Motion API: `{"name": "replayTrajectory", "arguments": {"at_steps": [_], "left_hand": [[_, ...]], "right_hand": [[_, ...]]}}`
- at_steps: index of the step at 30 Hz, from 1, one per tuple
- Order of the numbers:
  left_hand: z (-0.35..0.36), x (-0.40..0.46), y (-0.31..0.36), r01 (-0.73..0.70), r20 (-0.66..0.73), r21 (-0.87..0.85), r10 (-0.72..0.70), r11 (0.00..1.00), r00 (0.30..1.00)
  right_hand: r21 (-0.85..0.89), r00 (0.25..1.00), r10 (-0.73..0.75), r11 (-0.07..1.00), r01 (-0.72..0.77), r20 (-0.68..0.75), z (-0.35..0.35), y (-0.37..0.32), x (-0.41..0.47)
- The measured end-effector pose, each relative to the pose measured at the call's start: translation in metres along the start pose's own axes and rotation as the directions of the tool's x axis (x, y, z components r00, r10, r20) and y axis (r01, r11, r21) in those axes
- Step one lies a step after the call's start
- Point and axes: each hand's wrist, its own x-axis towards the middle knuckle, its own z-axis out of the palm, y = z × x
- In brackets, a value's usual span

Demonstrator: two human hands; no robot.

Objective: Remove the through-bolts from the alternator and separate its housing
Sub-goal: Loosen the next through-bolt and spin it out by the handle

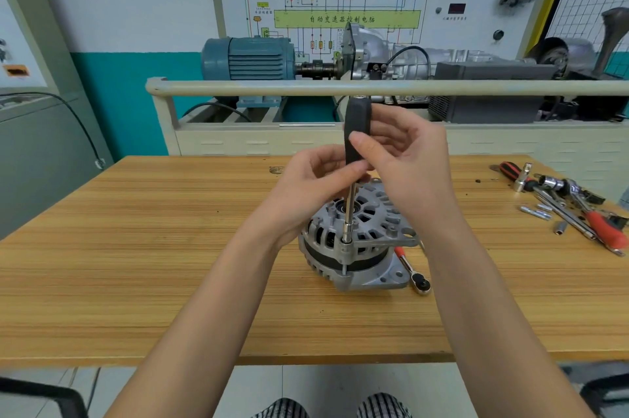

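Counts on the wooden bench

One alternator (357, 237), one nut driver (354, 158), two hands, left (306, 189) and right (408, 162), one small ratchet (413, 271), one blue motor (248, 58)

Bright, even indoor light falls from above, leaving only soft, short shadows under the forearms and the alternator (357, 240) on the wooden table (136, 247). The wide-angle lens bows the rail (306, 88) and table edges. Detail is slightly soft throughout, blurriest at the bottom corners.
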Motion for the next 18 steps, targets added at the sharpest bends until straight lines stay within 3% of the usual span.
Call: {"name": "replayTrajectory", "arguments": {"at_steps": [3,6,12,14,18], "left_hand": [[-0.0070,-0.0013,0.0002,0.021,0.086,-0.133,-0.010,0.991,0.996],[-0.0060,0.0021,0.0013,-0.035,-0.033,-0.066,0.033,0.997,0.999],[0.0010,0.0056,-0.0003,-0.084,-0.158,0.072,0.095,0.994,0.983],[-0.0002,0.0045,0.0000,-0.078,-0.099,0.073,0.085,0.994,0.991],[-0.0076,0.0005,-0.0007,0.015,0.110,-0.133,-0.001,0.991,0.994]], "right_hand": [[0.043,0.998,0.027,0.999,-0.030,0.062,-0.0040,-0.0002,0.0002],[0.044,0.994,0.027,0.999,-0.032,0.109,-0.0048,-0.0028,0.0000],[-0.012,0.998,-0.029,1.000,0.028,-0.047,0.0006,-0.0040,0.0010],[0.008,0.999,-0.021,1.000,0.021,-0.041,0.0009,-0.0049,0.0015],[0.024,0.998,0.022,0.999,-0.024,0.064,-0.0008,-0.0041,0.0002]]}}
